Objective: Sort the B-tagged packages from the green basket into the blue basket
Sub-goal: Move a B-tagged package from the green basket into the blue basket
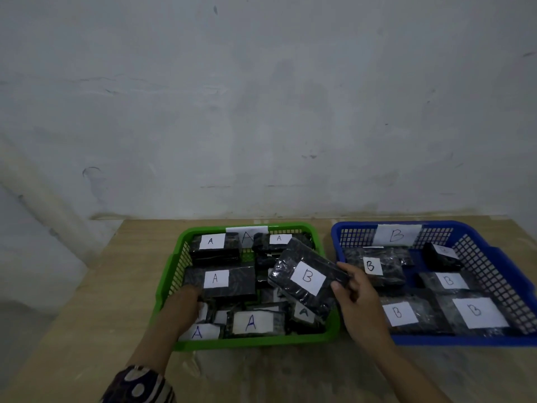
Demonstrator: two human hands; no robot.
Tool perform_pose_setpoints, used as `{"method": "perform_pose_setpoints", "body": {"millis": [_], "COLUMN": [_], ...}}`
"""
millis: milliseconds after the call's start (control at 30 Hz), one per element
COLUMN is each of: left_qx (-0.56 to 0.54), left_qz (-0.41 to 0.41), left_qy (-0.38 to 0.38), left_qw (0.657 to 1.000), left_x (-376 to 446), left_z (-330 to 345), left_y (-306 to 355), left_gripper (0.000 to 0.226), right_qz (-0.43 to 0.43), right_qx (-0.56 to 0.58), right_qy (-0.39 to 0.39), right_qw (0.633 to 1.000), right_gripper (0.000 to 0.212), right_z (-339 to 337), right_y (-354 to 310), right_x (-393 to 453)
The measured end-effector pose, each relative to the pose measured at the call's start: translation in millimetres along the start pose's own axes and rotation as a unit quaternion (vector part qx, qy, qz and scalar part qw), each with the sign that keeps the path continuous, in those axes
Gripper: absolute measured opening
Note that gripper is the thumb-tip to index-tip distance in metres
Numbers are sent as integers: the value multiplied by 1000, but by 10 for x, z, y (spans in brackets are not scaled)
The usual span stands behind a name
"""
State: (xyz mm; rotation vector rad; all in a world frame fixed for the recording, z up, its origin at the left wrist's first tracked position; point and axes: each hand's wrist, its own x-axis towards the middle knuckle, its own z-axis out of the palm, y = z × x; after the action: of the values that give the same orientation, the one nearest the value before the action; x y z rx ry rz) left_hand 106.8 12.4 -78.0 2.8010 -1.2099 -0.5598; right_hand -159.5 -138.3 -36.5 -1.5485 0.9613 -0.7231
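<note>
my right hand pinches the black film-wrapped b-tagged package by its end (light, slippery, fairly stiff); left hand fingers hidden, cannot tell.

black b-tagged package tilted above green basket, beside blue basket.

The left hand hides packages beneath it, and the blue basket runs past the right edge.

B-tagged package in right hand
</note>
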Motion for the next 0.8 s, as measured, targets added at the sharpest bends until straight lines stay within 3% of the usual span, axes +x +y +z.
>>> {"method": "perform_pose_setpoints", "body": {"millis": [133, 300, 500, 633, 800], "left_qx": [13, -68, -87, -203, -381], "left_qz": [3, -8, 63, 132, 163], "left_qy": [17, 121, 185, 208, 138], "left_qw": [1000, 990, 977, 948, 900], "left_x": [0, -101, -72, -83, -191], "left_z": [54, 92, 2, -27, -7], "left_y": [-15, 14, 550, 1245, 1996], "left_gripper": [26, 22, 18, 22, 35], "right_qz": [-10, -24, -24, -29, -27], "right_qx": [-8, -5, -11, -8, -22], "right_qy": [-13, -12, 18, 27, 33], "right_qw": [1000, 1000, 999, 999, 999], "right_gripper": [31, 31, 32, 32, 33], "right_z": [161, 177, -62, -317, -694], "right_y": [3, 6, 12, 68, 146], "right_x": [44, 49, 112, 171, 249]}}
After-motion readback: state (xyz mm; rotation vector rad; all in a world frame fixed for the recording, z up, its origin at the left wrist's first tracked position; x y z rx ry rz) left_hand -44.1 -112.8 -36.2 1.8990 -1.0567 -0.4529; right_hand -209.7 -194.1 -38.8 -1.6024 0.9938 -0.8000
